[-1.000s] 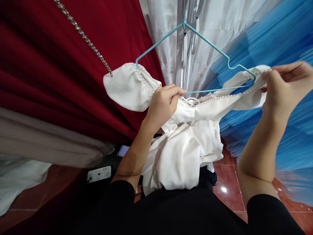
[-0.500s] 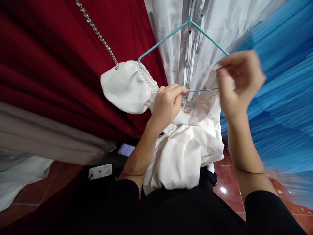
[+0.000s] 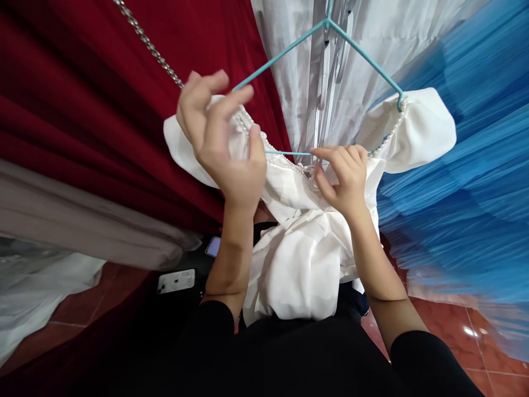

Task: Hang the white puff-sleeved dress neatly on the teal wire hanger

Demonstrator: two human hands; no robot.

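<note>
White dress (image 3: 306, 259) on teal hanger (image 3: 289, 153): my left hand (image 3: 223, 149) spread at 10 o'clock sleeve, right hand (image 3: 345, 179) pinching neckline; hard tug risks slipping sleeve off.

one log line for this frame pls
left hand: on dress left sleeve | right hand: pinching neckline | dress: on hanger

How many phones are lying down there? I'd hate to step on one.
2. A white phone lies face down on the dark surface beside the left forearm; another phone with a lit screen sits just above it, partly hidden by the arm. Fabric may hide more.
</note>
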